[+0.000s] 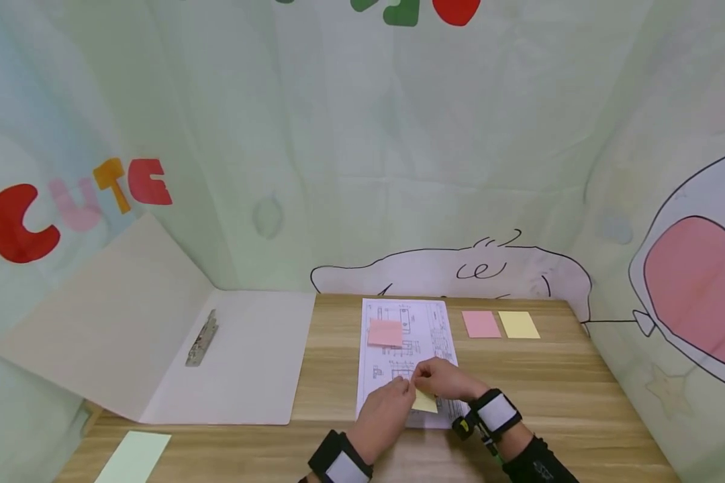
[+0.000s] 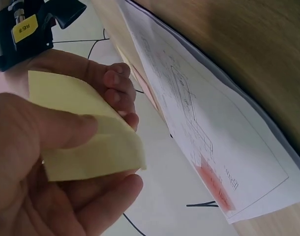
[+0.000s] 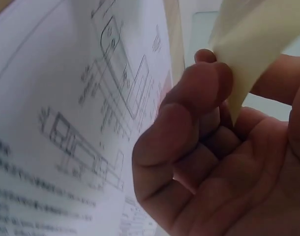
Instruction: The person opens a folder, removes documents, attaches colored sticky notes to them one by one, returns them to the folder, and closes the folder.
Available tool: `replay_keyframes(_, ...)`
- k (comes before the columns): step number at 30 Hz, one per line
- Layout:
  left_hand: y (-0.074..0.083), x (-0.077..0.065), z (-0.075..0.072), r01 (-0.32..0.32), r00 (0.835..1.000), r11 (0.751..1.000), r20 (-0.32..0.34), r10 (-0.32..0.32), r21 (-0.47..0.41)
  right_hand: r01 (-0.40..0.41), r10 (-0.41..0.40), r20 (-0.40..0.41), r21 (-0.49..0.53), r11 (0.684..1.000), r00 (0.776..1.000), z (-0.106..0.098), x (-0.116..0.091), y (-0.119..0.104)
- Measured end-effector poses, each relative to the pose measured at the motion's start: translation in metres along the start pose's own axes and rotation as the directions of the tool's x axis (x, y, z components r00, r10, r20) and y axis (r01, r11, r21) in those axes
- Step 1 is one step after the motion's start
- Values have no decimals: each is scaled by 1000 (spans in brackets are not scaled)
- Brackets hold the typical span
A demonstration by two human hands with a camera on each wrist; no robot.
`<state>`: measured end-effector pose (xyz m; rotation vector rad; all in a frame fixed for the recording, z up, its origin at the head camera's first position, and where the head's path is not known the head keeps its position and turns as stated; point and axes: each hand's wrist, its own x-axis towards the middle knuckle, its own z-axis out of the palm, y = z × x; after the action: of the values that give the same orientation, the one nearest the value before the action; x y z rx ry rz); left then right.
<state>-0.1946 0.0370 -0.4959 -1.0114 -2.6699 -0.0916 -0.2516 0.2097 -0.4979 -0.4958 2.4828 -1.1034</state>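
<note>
Pale green curtain [image 1: 399, 134], printed with cartoon shapes and the letters CUTE, wraps the back and sides of the wood-grain table [image 1: 332, 376] I am watching through my feeds. Near the front edge, both hands meet over one yellow sticky note [image 1: 425, 402]. I have the left hand [image 1: 385, 410] pinching it, thumb pressed on its face and fingers behind; the right hand [image 1: 450, 378] grips its edge too, fingers curled. From the wrist views I see the note bent and held clear of the paper – just above the lower part of a technical drawing sheet [image 1: 425, 335].

Higher on that sheet lies a pink sticky note [image 1: 385, 333]. To its right, on bare wood, I count two loose squares side by side, a second pink note [image 1: 480, 324] and a second yellow note [image 1: 519, 325]. Off to the left stands an open clip folder [image 1: 254, 362] – its cover tilted up, a metal clip [image 1: 202, 338] near the fold – with a pale green sheet [image 1: 134, 457] in front of it.
</note>
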Motion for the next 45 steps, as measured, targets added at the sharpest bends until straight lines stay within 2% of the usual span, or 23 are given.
replay_keyframes(6, 2, 2, 1, 2, 999, 1000, 47, -2, 5, 31, -37, -52, -112, 993, 998, -5, 2, 5)
replay_keyframes(10, 5, 4, 3, -9, 998, 1000, 61, 8, 17, 61, -72, -59, -177, 982, 996, -8, 3, 7)
replay_keyframes(18, 11, 10, 16, -9, 999, 996, 33, 6, 85, 58, -69, -34, -240, 969, 997, -15, 7, 12)
replay_keyframes(22, 16, 14, 20, 11, 999, 993, 44, -16, 120, 60, -72, -31, -294, 954, 997, -17, 10, 13)
replay_keyframes(26, 19, 19, 23, 22, 1000, 983, 17, -26, 181, 53, -70, -35, -350, 935, 997, -19, 15, 15)
replay_keyframes(32, 19, 25, 33, 46, 999, 970, -8, -45, 240, 33, -52, -45, -348, 937, 998, -19, 24, 21)
replay_keyframes(38, 19, 27, 39, 66, 998, 973, -7, -66, 221, 6, -26, -56, -335, 942, 998, -19, 29, 27)
replay_keyframes(45, 21, 28, 39, 62, 998, 978, 5, -65, 200, -3, -13, -46, -331, 944, 999, -19, 29, 26)
